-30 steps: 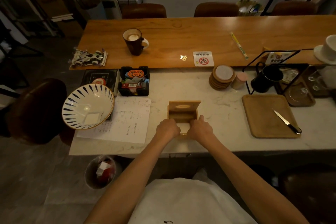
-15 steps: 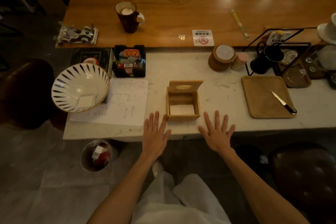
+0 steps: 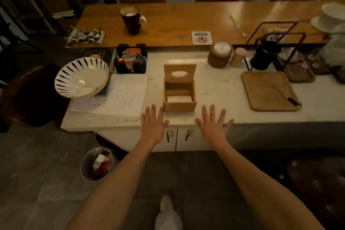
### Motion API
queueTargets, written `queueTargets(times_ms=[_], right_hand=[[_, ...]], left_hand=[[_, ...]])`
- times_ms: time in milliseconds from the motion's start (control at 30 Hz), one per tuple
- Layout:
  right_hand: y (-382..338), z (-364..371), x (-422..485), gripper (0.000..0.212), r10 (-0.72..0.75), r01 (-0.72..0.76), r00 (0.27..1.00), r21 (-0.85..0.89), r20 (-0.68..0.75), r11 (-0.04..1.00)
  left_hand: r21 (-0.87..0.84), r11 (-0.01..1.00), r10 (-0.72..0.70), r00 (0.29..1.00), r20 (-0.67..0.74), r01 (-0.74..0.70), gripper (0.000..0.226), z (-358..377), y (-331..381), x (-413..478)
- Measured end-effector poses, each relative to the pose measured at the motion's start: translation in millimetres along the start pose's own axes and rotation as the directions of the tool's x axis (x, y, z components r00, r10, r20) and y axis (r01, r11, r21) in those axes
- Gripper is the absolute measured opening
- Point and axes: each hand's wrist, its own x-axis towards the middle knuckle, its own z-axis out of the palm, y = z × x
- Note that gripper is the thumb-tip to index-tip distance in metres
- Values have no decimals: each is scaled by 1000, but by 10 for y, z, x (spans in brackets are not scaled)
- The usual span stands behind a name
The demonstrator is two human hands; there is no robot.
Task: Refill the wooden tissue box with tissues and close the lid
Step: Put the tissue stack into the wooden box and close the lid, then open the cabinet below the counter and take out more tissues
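The wooden tissue box [image 3: 179, 105] stands on the white marble counter [image 3: 218, 87] near its front edge. Its lid [image 3: 179, 72], with an oval slot, is tipped up at the back. White tissues [image 3: 179, 98] lie flat inside the box. My left hand [image 3: 153, 124] hovers just left of the box's front, fingers straight and spread, holding nothing. My right hand [image 3: 212, 124] is spread the same way to the right of the box. Neither hand touches the box.
A striped bowl [image 3: 81, 77] tilts at the left over a paper sheet [image 3: 119, 97]. A black caddy [image 3: 131, 60] sits behind. Coasters [image 3: 220, 55], a wooden tray [image 3: 268, 90] with a knife [image 3: 291, 99], and a wire rack [image 3: 276, 46] stand right. A bin [image 3: 96, 163] is on the floor.
Both hands left the box's inside, drew back toward me and spread flat on either side of it. The tissues now lie in the box. The view pulled back from the counter.
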Motion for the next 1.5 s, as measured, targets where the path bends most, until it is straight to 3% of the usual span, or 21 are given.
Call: queueTargets(times_ms=[133,200,300,400,500,600,667,800,867,933,1000,1033,1067,1133,1167,1233,1300,1333,1400,1433,1500], right_hand=[[-130,44,-77,71,-8,5,993,-30,-121,1000],[-196,131,-75,74,-28,18,970,-45,-240,999],[-306,373,74,79,-26,79,912,113,-410,990],[-344,645,201,71,-10,167,758,179,-653,970],[-355,815,403,53,8,251,503,155,-864,956],[-337,946,560,44,36,280,277,116,-960,953],[-317,973,579,44,19,298,184,74,-983,952],[-225,966,505,49,-56,322,164,0,-985,947],[-309,957,492,49,2,302,166,53,-986,952],[-436,1048,485,51,45,264,221,104,-974,959],[-499,1069,502,57,5,263,343,102,-939,959],[-479,1029,516,62,-36,265,409,81,-912,961],[-436,996,524,67,-76,266,471,59,-879,962],[-366,940,490,76,-115,259,577,48,-808,965],[-356,911,469,79,-112,252,620,61,-777,966],[-366,888,383,79,-109,254,664,86,-740,963],[-348,960,285,74,-166,311,622,47,-765,949],[-320,1062,233,70,-234,403,580,25,-780,915],[-294,1378,136,61,-430,714,457,34,-778,699],[-335,1528,43,55,-516,865,394,117,-760,488],[-523,1711,-156,47,-620,880,412,468,-667,82]], left_hand=[[-92,995,-30,998,-51,25,71,-21,95,-42],[-103,995,-7,978,-208,-15,72,111,75,-87],[-73,994,34,885,-464,-76,68,416,39,37],[-33,985,97,709,-698,-167,60,630,1,211],[26,977,123,457,-881,-213,56,756,-33,428],[43,968,99,214,-972,-248,48,842,-42,570],[38,971,69,126,-990,-238,45,854,-41,587],[48,966,96,180,-979,-254,49,854,-19,443],[46,905,135,184,-974,-422,42,800,-57,354],[-181,688,-42,210,-977,-703,29,949,-145,151],[-427,440,-376,269,-887,-790,18,1265,-191,13],[-562,385,-476,364,-800,-732,15,1440,-183,43],[-704,355,-505,508,-698,-615,16,1642,-158,136],[-909,290,-413,818,-400,-298,34,1966,-67,355],[-947,268,-318,911,-261,-178,47,2041,-12,422],[-924,364,-186,963,-195,-117,71,2082,46,429],[-857,482,-154,945,-287,-182,83,2145,-13,350],[-851,480,-150,935,-321,-215,82,2177,-48,242],[-840,494,-155,928,-340,-225,82,2299,-170,-29],[-821,526,-157,924,-350,-222,86,2363,-256,-222],[-801,561,-138,931,-338,-208,94,2454,-486,-616]])
